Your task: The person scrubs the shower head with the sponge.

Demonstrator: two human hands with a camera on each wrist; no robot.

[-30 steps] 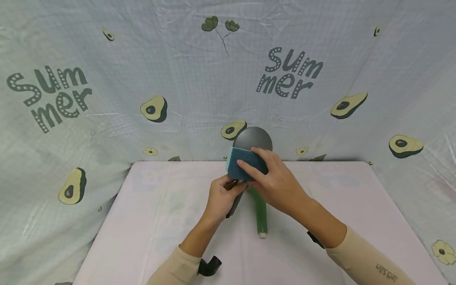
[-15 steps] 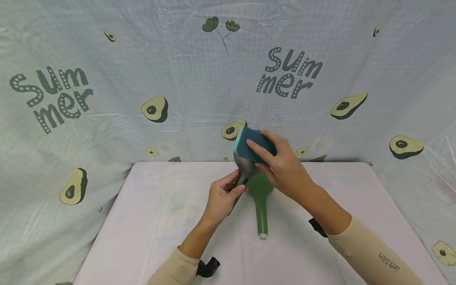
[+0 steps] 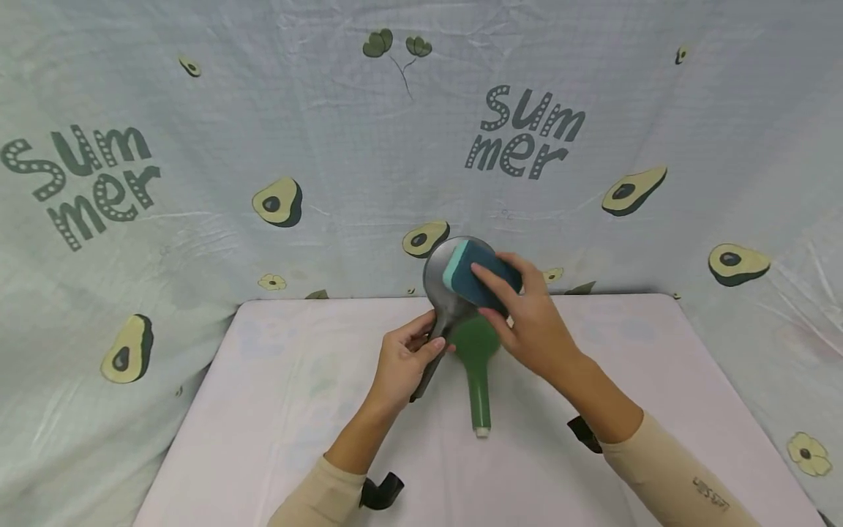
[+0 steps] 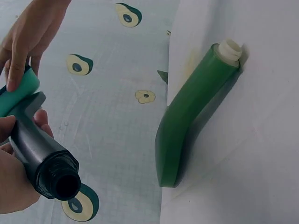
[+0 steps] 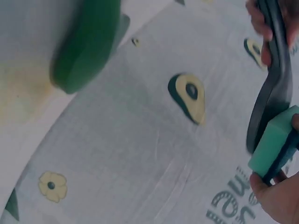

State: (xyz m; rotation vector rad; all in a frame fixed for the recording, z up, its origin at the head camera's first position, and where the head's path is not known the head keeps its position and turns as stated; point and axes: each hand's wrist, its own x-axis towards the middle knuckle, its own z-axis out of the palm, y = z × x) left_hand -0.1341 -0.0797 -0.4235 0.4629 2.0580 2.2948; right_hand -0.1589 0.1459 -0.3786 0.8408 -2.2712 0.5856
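My left hand (image 3: 405, 362) grips the handle of a dark grey shower head (image 3: 437, 282), its round head up and tilted. In the left wrist view the threaded end of that grey shower head (image 4: 44, 156) points toward the camera. My right hand (image 3: 536, 326) holds a sponge (image 3: 484, 274), dark blue on one face and turquoise on the other. The turquoise side of the sponge (image 5: 273, 140) lies against the grey head in the right wrist view. Below them a green shower head (image 3: 479, 366) with a white threaded end lies on the table, untouched by either hand.
The table (image 3: 316, 380) has a pale pink cover. Behind it hangs a cloth (image 3: 356, 161) printed with avocados, flowers and lettering. Black wrist-worn pieces show by the left sleeve (image 3: 382, 490) and under the right forearm (image 3: 584, 433).
The sponge has moved from low on the grey shower head up across its round face, then a little down and right. The left hand keeps its grip, and the grey head tilts slightly.
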